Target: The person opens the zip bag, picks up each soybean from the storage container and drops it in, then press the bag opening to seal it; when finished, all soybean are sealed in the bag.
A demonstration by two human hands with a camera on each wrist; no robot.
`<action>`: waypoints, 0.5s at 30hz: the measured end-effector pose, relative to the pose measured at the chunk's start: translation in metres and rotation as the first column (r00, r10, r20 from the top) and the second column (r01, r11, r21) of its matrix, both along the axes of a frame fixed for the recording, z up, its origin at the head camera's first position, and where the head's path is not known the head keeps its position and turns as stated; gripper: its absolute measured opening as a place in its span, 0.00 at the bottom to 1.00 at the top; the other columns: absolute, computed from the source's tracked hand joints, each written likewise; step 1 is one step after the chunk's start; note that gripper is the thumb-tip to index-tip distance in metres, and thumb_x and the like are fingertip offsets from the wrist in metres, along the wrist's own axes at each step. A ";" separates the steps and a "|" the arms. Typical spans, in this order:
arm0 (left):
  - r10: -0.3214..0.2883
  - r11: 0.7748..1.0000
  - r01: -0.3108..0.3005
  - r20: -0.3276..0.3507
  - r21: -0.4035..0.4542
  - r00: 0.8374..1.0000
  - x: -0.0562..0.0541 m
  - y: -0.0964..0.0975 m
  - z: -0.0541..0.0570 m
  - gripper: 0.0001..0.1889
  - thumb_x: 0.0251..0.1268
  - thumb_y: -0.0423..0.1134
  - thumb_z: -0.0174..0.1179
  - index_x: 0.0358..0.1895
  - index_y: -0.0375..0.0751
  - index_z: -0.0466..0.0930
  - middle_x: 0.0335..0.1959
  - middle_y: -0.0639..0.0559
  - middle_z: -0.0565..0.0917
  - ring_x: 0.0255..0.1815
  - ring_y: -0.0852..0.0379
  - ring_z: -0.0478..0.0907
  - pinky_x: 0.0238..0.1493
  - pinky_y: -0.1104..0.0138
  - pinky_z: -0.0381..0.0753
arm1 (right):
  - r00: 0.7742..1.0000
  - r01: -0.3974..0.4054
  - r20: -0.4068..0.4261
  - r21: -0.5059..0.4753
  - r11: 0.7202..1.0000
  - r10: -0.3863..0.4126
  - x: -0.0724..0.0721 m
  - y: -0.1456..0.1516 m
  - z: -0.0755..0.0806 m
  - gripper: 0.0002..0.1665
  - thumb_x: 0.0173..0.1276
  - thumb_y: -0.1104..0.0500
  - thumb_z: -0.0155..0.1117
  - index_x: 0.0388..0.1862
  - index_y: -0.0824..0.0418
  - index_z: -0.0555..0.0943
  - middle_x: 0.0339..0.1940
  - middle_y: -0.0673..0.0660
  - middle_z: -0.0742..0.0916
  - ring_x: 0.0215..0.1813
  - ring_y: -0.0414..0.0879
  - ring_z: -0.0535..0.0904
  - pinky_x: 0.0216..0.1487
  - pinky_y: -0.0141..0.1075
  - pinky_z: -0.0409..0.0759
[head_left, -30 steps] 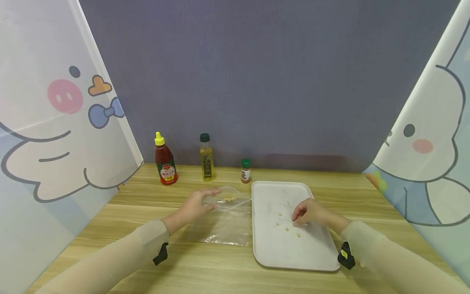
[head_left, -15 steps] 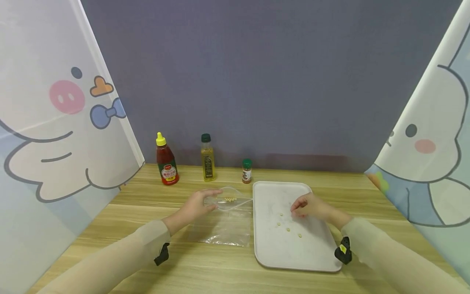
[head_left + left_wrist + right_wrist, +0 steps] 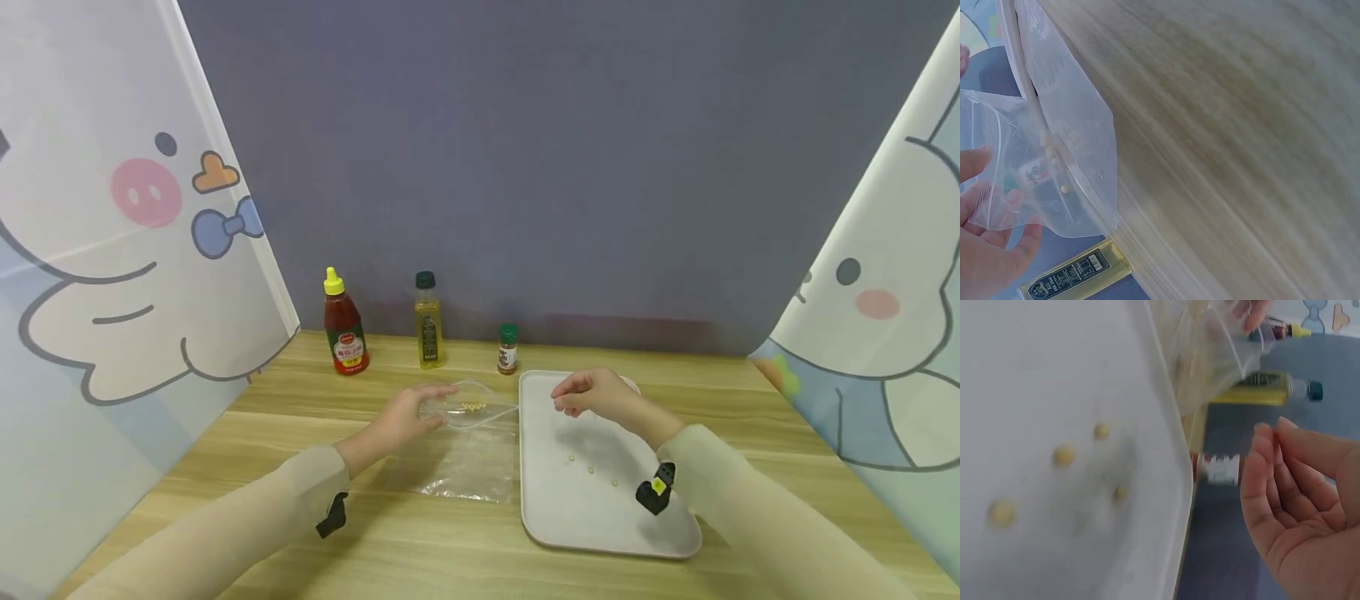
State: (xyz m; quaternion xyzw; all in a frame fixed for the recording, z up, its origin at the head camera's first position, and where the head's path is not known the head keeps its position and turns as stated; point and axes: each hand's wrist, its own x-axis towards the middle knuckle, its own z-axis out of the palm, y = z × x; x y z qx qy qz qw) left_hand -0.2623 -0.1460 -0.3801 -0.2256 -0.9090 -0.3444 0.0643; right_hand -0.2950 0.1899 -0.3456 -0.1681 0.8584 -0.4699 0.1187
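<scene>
My left hand [image 3: 402,419] holds the rim of a clear zip bag [image 3: 461,467], whose mouth gapes. The left wrist view has thumb and fingers on the zip edge of the bag [image 3: 1088,162]. Several pale soybeans [image 3: 472,407] lie inside it. My right hand [image 3: 596,395] is raised above the tray's far left part. In the right wrist view its thumb and fingertips [image 3: 1264,430] pinch together, seemingly on a soybean hidden between them. More soybeans [image 3: 591,471] lie scattered on the white tray [image 3: 577,525], to the right of the bag.
Behind the bag stand a red sauce bottle [image 3: 347,337] with a yellow cap, an oil bottle [image 3: 428,325] and a small green-capped jar [image 3: 507,350]. A grey panel [image 3: 525,167] backs the wooden table [image 3: 420,550], with printed sheets [image 3: 90,333] at the sides.
My right hand has lifted from the tray surface and moved left toward the bag, fingertips together. My left hand keeps its hold on the bag. The head view has shifted slightly.
</scene>
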 end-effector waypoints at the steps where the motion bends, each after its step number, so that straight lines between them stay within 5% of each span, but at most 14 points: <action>1: 0.002 1.000 -0.002 0.009 0.001 1.000 0.000 0.000 0.000 0.27 0.56 0.30 0.67 0.62 0.41 0.76 0.63 0.42 0.78 0.59 0.41 0.78 0.63 0.48 0.76 | 1.000 0.008 -0.005 0.001 1.000 -0.008 0.000 -0.006 0.001 0.12 0.65 0.60 0.67 0.43 0.66 0.84 0.34 0.54 0.89 0.37 0.51 0.84 0.48 0.50 0.84; 9: 0.011 1.000 -0.011 0.003 -0.020 1.000 0.003 0.000 0.001 0.27 0.56 0.30 0.67 0.62 0.41 0.76 0.63 0.41 0.77 0.59 0.41 0.77 0.64 0.47 0.75 | 0.998 -0.030 -0.050 -0.081 0.996 0.026 -0.004 -0.053 0.007 0.11 0.62 0.62 0.69 0.41 0.69 0.84 0.31 0.55 0.89 0.31 0.43 0.82 0.39 0.37 0.85; 15: 0.012 0.999 -0.013 -0.037 -0.039 0.999 0.001 0.003 0.002 0.27 0.54 0.31 0.68 0.61 0.42 0.77 0.61 0.42 0.79 0.56 0.43 0.79 0.61 0.48 0.77 | 0.997 -0.073 -0.049 -0.118 0.990 0.067 -0.001 -0.082 0.011 0.11 0.62 0.64 0.69 0.41 0.71 0.84 0.31 0.56 0.89 0.31 0.46 0.83 0.37 0.39 0.86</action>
